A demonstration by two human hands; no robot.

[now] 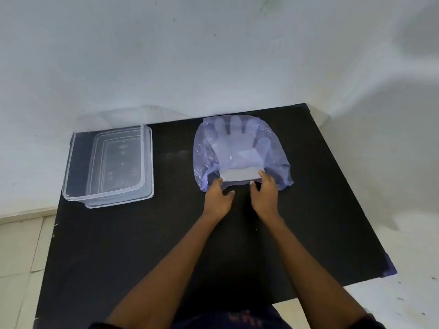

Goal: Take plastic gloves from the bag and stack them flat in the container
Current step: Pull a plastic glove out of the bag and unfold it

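A translucent purple plastic bag (275,160) lies on the black table (166,233), far centre-right, its mouth toward me. Inside it a flat stack of clear plastic gloves (235,148) shows through, fingers pointing away, the white cuff edge sticking out at the mouth. My left hand (217,198) pinches the cuff's left corner at the bag opening. On the right corner of the same cuff rests my right hand (264,193), fingers curled on it. A clear rectangular container (71,172) stands at the far left of the table, nothing visible inside it.
A white wall runs right behind the table's far edge. Pale floor tiles show at the left and lower right. The container sits on what looks like its clear lid. A scrap of purple plastic pokes out at the table's right corner (389,271).
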